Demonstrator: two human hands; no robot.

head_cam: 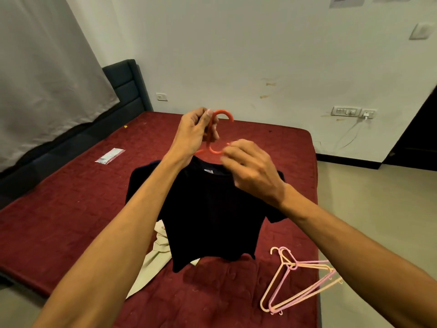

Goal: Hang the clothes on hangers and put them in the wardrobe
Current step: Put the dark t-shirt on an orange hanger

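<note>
Pinching the neck of a coral-red plastic hanger (223, 112) just below its hook, the thumb and curled fingers of the left hand (195, 132) hold it upright above the bed. The right hand (251, 170) sits just beside the hanger's lower loop and the shirt's collar, fingers bent toward them. Motion blur hides whether they grip anything, so its hold cannot be told. A black short-sleeved T-shirt (212, 209) hangs from the hanger with its neck label facing the camera, its body draping down in front of both forearms and its hem close to the bedding. Partly under the shirt, on its left side, lies a crumpled beige garment (156, 254) that trails toward the near edge of the maroon quilted mattress (82, 197). Near the right edge of the mattress lie spare pink and cream hangers (292, 265), overlapping one another. Well apart, on the left half, rests a small clear plastic packet (110, 156). A dark padded headboard (127, 84) stands at the far left corner beside a grey curtain (47, 67). Wall sockets (346, 111) with a white cable are on the far wall.
</note>
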